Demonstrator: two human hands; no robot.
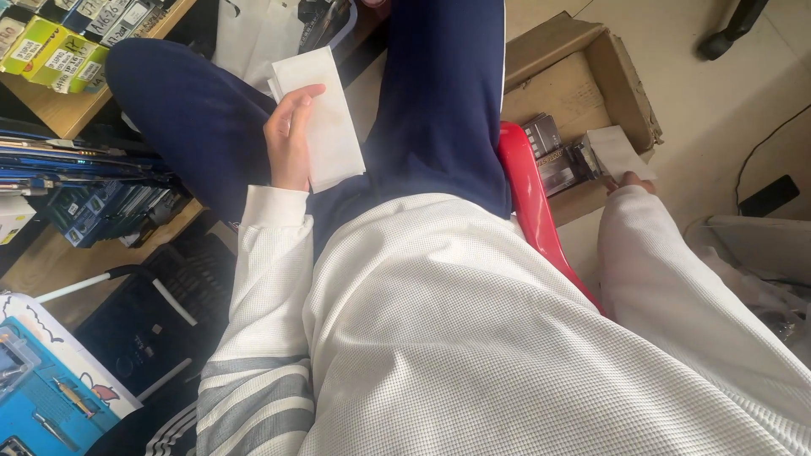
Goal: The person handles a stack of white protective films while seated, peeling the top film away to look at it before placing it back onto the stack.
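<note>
Two hands: left hand (289, 139) fingers clasp flat white packets (323, 118); right hand (629, 180) fingers hidden, touching cardboard box (621, 80).

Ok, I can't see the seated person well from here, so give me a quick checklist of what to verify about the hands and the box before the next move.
1. Left hand has a firm hold on the flat white packet: ok, fingers wrap its edge over the lap.
2. Right hand reaches the cardboard box: ok, it is at the box's open side.
3. Right hand's grip on the white piece in the box: cannot tell, the sleeve hides most of the hand.
4. Small dark boxes stay inside the cardboard box: ok.
5. Box flaps are open: ok.
</note>
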